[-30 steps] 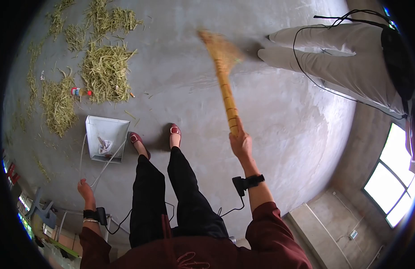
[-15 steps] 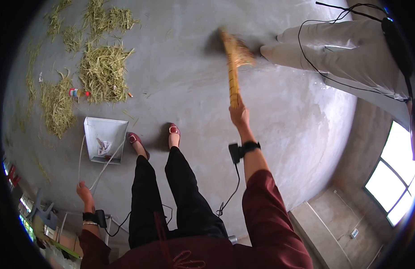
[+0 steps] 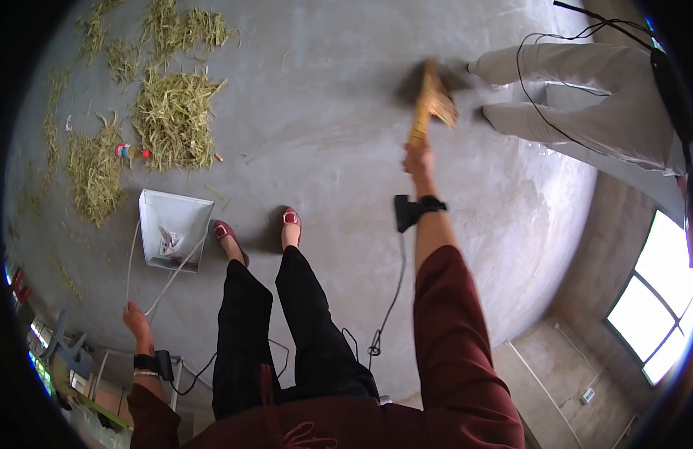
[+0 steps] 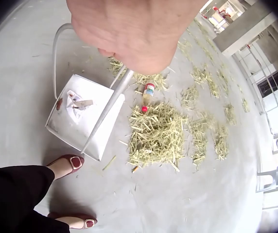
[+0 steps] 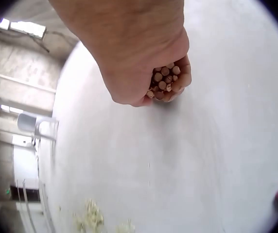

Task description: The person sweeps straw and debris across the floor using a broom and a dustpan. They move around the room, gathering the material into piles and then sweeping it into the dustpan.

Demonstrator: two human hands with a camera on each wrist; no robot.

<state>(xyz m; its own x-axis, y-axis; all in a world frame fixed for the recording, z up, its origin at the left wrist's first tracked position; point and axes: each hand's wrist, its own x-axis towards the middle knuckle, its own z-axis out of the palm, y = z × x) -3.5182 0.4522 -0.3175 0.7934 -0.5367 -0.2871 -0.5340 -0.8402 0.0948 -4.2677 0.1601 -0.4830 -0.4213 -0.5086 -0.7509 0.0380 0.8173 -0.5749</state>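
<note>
My left hand (image 3: 137, 323) grips the thin pale loop handle of a white dustpan (image 3: 166, 209), which rests on the floor left of my feet. Crumpled paper scraps (image 3: 169, 241) lie inside it. Stretched far forward, my right hand (image 3: 420, 166) holds a straw broom (image 3: 439, 103) by its yellow bound handle. The broom's bristles are blurred, low over the floor close to another person's feet. In the right wrist view, the cut stalk ends of the broom handle (image 5: 163, 82) poke out of my curled fingers.
Heaps of chopped straw (image 3: 174, 123) cover the floor ahead on the left. A small bottle with a red cap (image 3: 131, 152) lies among them. Another person's legs (image 3: 578, 105) in light trousers stand at the right, with black cables hanging beside them. A window (image 3: 657, 288) is at far right.
My right arm has reached farther forward and right, carrying the broom across the floor toward the other person's feet. That person's legs have shifted a little. The dustpan and left hand stay nearly in place.
</note>
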